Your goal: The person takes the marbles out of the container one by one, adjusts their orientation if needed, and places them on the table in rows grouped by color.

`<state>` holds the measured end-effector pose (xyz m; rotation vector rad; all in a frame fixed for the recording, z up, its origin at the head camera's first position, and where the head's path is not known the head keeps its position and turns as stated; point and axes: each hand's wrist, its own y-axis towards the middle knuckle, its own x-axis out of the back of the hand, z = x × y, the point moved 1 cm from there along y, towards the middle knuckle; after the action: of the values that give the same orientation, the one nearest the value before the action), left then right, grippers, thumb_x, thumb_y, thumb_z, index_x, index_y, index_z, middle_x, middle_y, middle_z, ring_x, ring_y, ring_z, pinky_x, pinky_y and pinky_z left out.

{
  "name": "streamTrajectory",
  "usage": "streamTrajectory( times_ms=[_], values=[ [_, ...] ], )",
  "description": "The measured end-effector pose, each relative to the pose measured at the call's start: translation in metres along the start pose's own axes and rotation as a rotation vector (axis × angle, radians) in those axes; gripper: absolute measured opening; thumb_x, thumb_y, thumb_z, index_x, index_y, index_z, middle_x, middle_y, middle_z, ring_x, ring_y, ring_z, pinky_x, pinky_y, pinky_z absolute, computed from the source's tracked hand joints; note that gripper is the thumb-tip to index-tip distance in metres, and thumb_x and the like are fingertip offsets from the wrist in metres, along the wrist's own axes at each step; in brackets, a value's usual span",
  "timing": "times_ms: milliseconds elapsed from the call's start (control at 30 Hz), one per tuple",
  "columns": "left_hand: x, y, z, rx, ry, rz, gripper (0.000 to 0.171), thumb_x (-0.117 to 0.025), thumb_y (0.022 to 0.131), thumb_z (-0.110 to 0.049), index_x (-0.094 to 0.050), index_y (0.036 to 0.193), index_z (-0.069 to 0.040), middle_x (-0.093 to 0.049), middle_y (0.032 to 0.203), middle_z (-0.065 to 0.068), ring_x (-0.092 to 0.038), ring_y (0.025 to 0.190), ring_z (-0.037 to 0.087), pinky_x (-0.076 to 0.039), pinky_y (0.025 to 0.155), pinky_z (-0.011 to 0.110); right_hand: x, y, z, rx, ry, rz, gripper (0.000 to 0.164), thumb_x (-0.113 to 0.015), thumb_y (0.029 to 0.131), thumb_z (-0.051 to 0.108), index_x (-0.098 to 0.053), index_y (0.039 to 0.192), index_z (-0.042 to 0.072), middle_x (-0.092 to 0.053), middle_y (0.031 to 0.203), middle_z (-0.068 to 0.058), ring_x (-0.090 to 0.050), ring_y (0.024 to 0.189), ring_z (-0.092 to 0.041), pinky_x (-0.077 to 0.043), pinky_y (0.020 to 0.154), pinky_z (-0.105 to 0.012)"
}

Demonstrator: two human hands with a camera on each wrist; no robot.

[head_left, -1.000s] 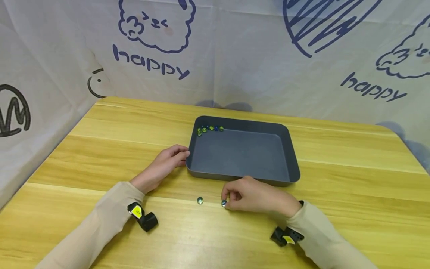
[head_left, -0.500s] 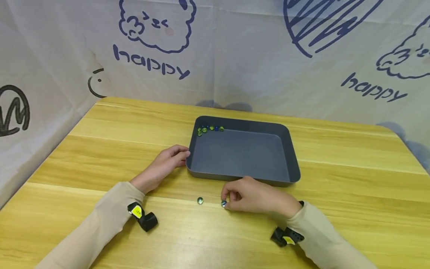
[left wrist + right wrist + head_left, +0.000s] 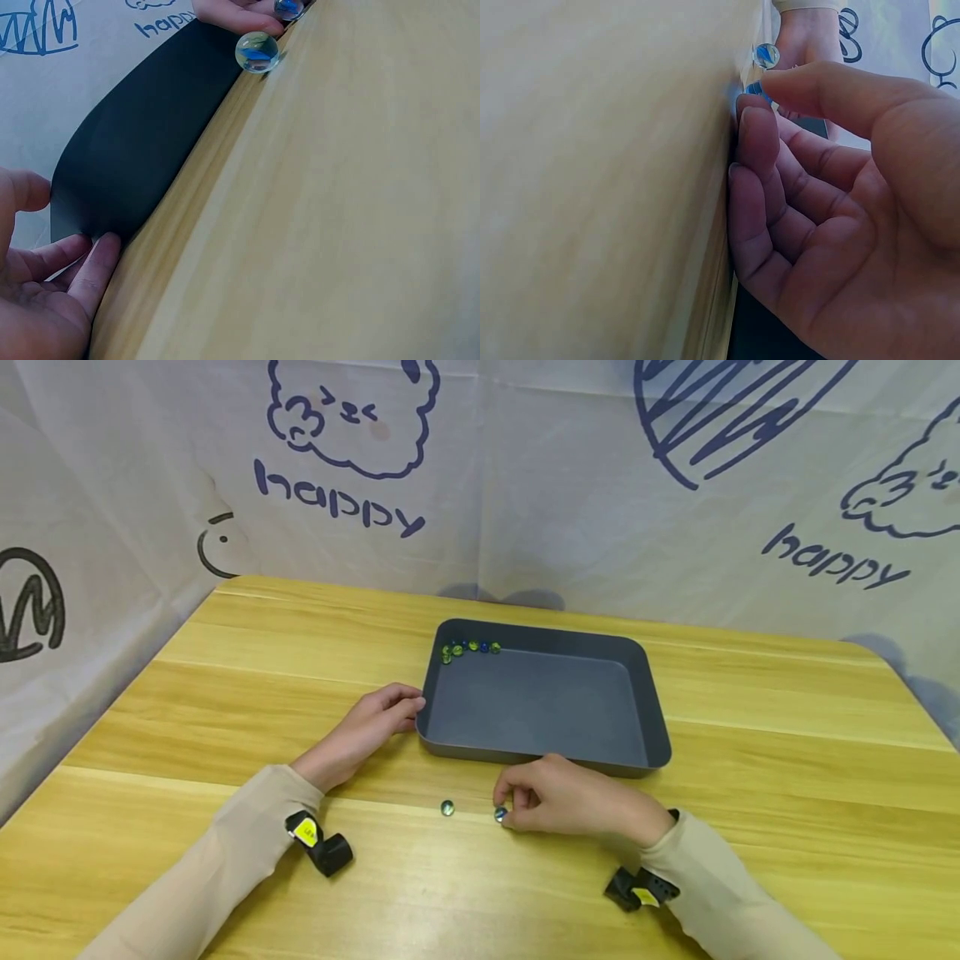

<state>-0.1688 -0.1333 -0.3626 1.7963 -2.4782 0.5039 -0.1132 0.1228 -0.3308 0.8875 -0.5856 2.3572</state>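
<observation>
My right hand [image 3: 558, 795] pinches a clear marble with blue inside [image 3: 500, 814] between thumb and curled fingers, low at the tabletop in front of the tray. In the right wrist view this marble [image 3: 756, 91] is partly hidden by the fingertips. A second clear marble with blue and yellow swirls [image 3: 257, 52] lies on the table to its left. My left hand [image 3: 369, 727] rests against the left side of the dark grey tray [image 3: 536, 756], its fingers [image 3: 97, 270] touching the outer wall near the front corner. Several green and blue marbles [image 3: 472, 647] sit in the tray's back left corner.
The wooden table [image 3: 262, 668] carries the tray at its middle, toward the back. A white cloth [image 3: 562, 527] with blue drawings hangs behind it. Black wrist cameras [image 3: 330, 855] are strapped over both beige sleeves [image 3: 217, 852].
</observation>
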Motion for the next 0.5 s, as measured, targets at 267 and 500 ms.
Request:
streamTrajectory(
  times_ms=[267, 500],
  values=[
    [-0.0005, -0.0002, -0.0009, -0.002, -0.004, -0.005, 0.045, -0.046, 0.103, -0.026, -0.047, 0.135, 0.005, -0.049, 0.136, 0.021, -0.053, 0.119, 0.032, -0.037, 0.107, 0.043, 0.0004, -0.0007, -0.0004, 0.009, 0.004, 0.002, 0.008, -0.064, 0.091, 0.011, -0.067, 0.098, 0.014, -0.055, 0.069, 0.012, -0.048, 0.061, -0.002, -0.044, 0.062, -0.021],
    [-0.0007, -0.0004, -0.0015, -0.003, -0.008, -0.002, 0.045, -0.046, 0.103, -0.026, -0.047, 0.135, 0.005, -0.049, 0.135, 0.021, -0.053, 0.119, 0.032, -0.037, 0.106, 0.043, 0.0007, -0.0007, -0.0009, 0.012, 0.009, 0.003, 0.009, -0.064, 0.09, 0.01, -0.067, 0.098, 0.015, -0.054, 0.069, 0.012, -0.047, 0.061, -0.002, -0.044, 0.062, -0.021]
  ],
)
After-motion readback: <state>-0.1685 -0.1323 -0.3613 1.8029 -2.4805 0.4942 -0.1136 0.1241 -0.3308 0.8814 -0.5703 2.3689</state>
